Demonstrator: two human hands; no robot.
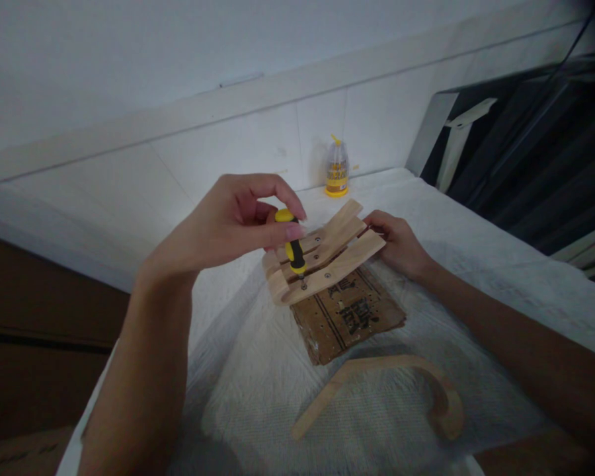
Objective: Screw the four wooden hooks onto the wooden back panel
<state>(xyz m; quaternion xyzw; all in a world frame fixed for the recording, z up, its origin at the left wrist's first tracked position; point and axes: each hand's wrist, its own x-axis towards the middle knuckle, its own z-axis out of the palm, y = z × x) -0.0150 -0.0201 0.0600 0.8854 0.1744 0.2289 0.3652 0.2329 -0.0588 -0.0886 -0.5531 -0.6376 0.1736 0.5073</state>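
My left hand (pixel 238 221) pinches the top of a small yellow and black screwdriver (pixel 293 250), held upright with its tip on a screw in a wooden assembly (pixel 327 254) of curved slats. My right hand (pixel 399 244) grips the far right end of that wooden assembly and steadies it. The assembly rests partly on a brown cardboard piece (pixel 350 317) printed with dark characters. A separate curved wooden piece (pixel 401 390) lies loose in front, nearer to me.
A white cloth (pixel 476 264) covers the table. A clear and yellow screwdriver bit container (pixel 336 168) stands at the back by the white wall. A dark glass panel with a metal frame (pixel 525 152) is at the right. Dark floor lies to the left.
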